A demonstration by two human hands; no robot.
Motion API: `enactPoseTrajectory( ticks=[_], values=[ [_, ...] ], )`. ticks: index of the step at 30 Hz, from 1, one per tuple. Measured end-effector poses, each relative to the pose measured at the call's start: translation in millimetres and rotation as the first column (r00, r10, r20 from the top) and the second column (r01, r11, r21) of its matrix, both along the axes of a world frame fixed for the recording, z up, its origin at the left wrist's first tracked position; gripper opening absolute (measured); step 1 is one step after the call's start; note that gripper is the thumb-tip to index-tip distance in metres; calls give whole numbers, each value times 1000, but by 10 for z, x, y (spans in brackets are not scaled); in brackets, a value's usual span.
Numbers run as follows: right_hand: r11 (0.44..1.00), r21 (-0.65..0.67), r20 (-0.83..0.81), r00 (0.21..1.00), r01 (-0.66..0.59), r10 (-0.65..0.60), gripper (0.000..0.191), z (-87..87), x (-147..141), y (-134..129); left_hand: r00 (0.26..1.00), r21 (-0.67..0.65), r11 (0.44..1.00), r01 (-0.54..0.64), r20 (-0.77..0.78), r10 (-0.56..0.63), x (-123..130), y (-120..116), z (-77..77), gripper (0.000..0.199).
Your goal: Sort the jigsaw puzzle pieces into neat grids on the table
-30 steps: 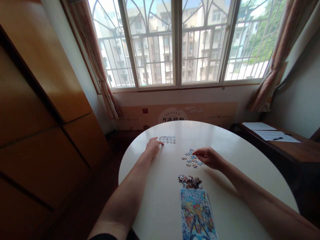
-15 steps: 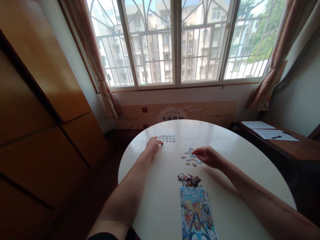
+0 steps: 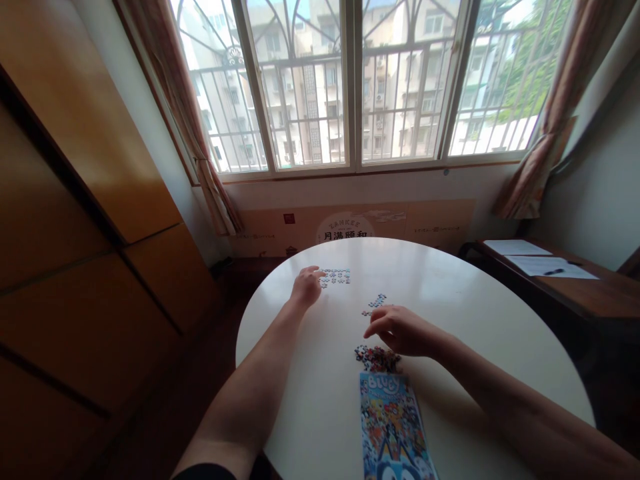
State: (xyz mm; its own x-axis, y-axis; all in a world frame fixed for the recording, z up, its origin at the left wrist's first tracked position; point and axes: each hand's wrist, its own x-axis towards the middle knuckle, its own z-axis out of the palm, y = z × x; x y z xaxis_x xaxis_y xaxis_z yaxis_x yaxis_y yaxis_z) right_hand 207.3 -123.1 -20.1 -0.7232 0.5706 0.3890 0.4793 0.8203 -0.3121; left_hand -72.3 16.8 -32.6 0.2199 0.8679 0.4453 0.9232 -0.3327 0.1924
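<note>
On the far left part of the round white table, small light jigsaw pieces (image 3: pixel 340 275) lie in neat rows. My left hand (image 3: pixel 307 287) is at the left end of these rows, fingers stretched out and apart over the nearest pieces. Near the table's middle, my right hand (image 3: pixel 395 329) hovers with its fingers bent and pointing down to the left; I see no piece between them. It covers part of a loose group of bluish pieces (image 3: pixel 379 301). Just below it is a heap of darker, multicoloured pieces (image 3: pixel 375 359).
A colourful Bluey picture sheet or box (image 3: pixel 393 420) lies at the near side of the white table (image 3: pixel 480 360). Papers (image 3: pixel 543 267) and a dark pen-like object rest on a brown side table (image 3: pixel 595 298) to the right. A wooden cabinet (image 3: pixel 150 280) stands left.
My right hand has moved left and nearer to me, from the bluish pieces towards the darker heap. My left fingers have lifted slightly, uncovering a piece at the lower left of the rows.
</note>
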Motion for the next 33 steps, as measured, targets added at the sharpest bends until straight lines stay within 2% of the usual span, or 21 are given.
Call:
enactPoseTrajectory(
  ticks=[6, 10, 14, 17, 19, 22, 24, 25, 28, 33],
  values=[
    [998, 9, 88, 994, -60, 59, 33, 12, -123, -88, 991, 81, 990, 117, 53, -121, 115, -87, 91, 46],
    [997, 23, 88, 994, -69, 67, 34, -6, -142, -82, 985, 79, 983, 164, 47, -168, 211, -176, 138, 46],
    [997, 52, 64, 996, -58, 54, 34, -47, -127, -44, 980, 28, 980, 197, 32, -197, 288, -266, 203, 41],
    [997, 58, 51, 998, -46, 43, 35, -61, -130, -29, 964, -102, 960, 263, -25, -266, 334, -350, 284, 35],
    [998, 51, 47, 999, -28, 26, 37, -59, -130, -21, 944, -288, 915, 282, -86, -318, 381, -433, 353, 32],
    [1000, 23, 24, 1000, 4, -5, 36, -62, -89, 15, 900, -600, 763, 240, -158, -407, 492, -607, 465, 25],
    [1000, -2, -12, 999, 29, -29, 34, -77, -21, 68, 873, -719, 662, 212, -164, -459, 582, -741, 542, 22],
    [999, -15, -36, 998, 45, -46, 33, -85, 24, 101, 864, -748, 630, 210, -160, -478, 625, -807, 581, 21],
    [992, -65, -126, 986, 105, -113, 31, -96, 182, 207, 837, -785, 579, 220, -153, -525, 728, -978, 689, 23],
    [968, -96, -257, 934, 231, -248, 29, -64, 440, 344, 788, -793, 579, 189, -229, -571, 817, -1116, 765, 40]
  ],
)
